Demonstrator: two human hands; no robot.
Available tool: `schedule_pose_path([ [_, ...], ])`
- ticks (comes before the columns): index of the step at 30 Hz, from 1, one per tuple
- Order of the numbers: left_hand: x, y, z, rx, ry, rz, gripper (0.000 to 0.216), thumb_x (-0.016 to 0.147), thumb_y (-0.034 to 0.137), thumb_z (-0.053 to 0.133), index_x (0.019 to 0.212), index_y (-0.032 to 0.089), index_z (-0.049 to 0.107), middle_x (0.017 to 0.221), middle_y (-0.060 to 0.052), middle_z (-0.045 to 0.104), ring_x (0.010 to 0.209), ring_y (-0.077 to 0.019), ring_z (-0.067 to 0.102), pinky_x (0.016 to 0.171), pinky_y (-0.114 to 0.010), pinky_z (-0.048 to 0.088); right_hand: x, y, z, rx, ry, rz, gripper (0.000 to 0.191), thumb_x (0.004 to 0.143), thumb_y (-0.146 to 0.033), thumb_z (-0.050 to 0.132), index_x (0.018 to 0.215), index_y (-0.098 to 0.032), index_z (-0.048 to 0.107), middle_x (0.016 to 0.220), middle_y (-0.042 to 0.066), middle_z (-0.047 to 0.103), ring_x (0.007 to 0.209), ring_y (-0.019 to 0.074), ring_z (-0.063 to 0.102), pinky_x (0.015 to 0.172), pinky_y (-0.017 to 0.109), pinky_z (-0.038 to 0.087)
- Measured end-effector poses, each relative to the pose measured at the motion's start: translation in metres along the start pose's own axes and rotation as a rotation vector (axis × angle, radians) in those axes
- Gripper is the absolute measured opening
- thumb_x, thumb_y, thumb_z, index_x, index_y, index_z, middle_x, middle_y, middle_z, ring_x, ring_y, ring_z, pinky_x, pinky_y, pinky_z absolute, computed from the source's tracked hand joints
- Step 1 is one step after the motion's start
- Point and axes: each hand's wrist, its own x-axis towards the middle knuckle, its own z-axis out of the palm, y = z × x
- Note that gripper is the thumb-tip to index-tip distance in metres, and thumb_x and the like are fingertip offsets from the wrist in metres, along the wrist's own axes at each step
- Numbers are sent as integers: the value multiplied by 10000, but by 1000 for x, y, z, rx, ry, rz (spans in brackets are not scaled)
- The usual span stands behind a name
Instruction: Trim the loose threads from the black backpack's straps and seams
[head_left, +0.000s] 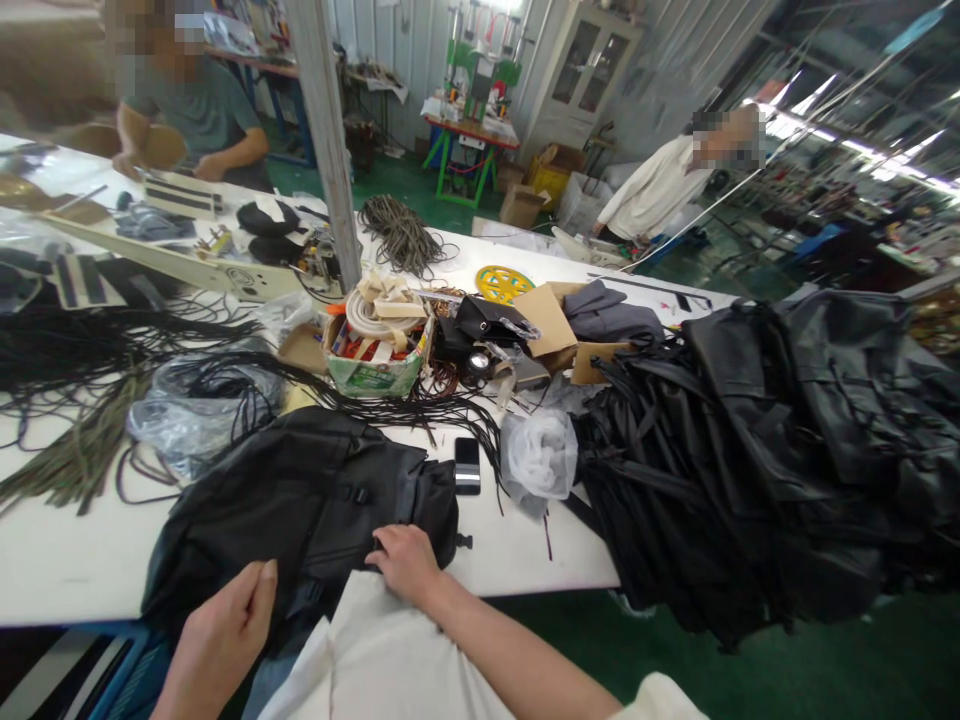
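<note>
Hands, left hand (225, 625) and right hand (405, 562), grip black backpack (300, 500).

Near edge of table (75, 560): backpack (300, 500) is laid, touched by left hand (221, 640) and right hand (409, 560).
Right of backpack: phone (466, 465), then plastic bag (540, 455).
Far right: pile of bags (787, 450) is heaped.
Behind backpack: cardboard box (375, 365).
Left: cords (82, 400) are spread.
</note>
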Motion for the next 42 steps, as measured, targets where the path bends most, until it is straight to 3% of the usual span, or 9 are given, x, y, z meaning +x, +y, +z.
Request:
schedule_pose_path([
  [10, 3, -17, 1, -20, -33, -15, 414, 1151, 373, 470, 768, 221, 506, 616, 47, 450, 487, -108, 485, 568, -311, 363, -7, 12, 17, 12, 20, 87, 267, 1048, -396, 793, 1220, -192, 797, 1181, 112, 833, 1114, 293, 787, 1026, 388, 616],
  [15, 22, -31, -7, -53, -151, 9, 396, 1135, 427, 481, 811, 227, 590, 704, 0, 637, 595, -159, 654, 616, -296, 435, -10, 9, 16, 80, 37, 89, 292, 1002, -377, 854, 1224, -196, 801, 1198, 116, 831, 1142, 315, 783, 1059, 421, 606],
  [18, 33, -42, -14, 4, -201, 78, 361, 1134, 442, 483, 873, 240, 630, 807, -4, 728, 699, -193, 734, 633, -315, 438, -15, 9, 13, 148, 68, 86, 479, 957, -404, 903, 1362, -196, 752, 1321, 126, 797, 1206, 328, 762, 1099, 449, 598],
  [22, 40, -49, -15, 71, -242, 80, 374, 1139, 435, 459, 842, 254, 595, 736, 22, 694, 657, -203, 723, 597, -360, 382, -24, 11, 11, 243, 117, 106, 783, 869, -420, 969, 1538, -196, 630, 1475, 134, 714, 1140, 297, 769, 1105, 453, 608],
  [26, 34, -44, -2, -7, -287, 68, 382, 1136, 436, 472, 833, 253, 616, 736, 19, 694, 666, -190, 736, 612, -350, 405, -31, 13, 11, 304, 130, 121, 874, 841, -372, 975, 1600, -216, 571, 1495, 125, 687, 1115, 283, 767, 1108, 457, 609],
  [31, 22, -41, 8, -36, -327, 23, 403, 1132, 469, 460, 830, 258, 625, 727, 11, 695, 672, -197, 742, 608, -337, 430, -37, 12, 9, 322, 141, 140, 838, 826, -325, 983, 1569, -230, 607, 1489, 112, 684, 1147, 299, 748, 1126, 472, 588],
  [38, 9, -73, -10, -34, -343, -91, 369, 1084, 535, 511, 913, 261, 690, 881, -21, 802, 809, -231, 813, 650, -292, 551, -44, 7, -2, 327, 163, 169, 755, 823, -298, 971, 1503, -236, 650, 1452, 108, 674, 1305, 336, 676, 1175, 472, 545],
  [42, 14, -66, -15, -103, -322, -98, 438, 1082, 590, 503, 863, 249, 670, 869, -50, 794, 743, -217, 795, 615, -269, 553, -50, 0, -6, 333, 147, 162, 588, 821, -307, 967, 1345, -252, 707, 1338, 75, 692, 1229, 306, 683, 1122, 427, 539],
])
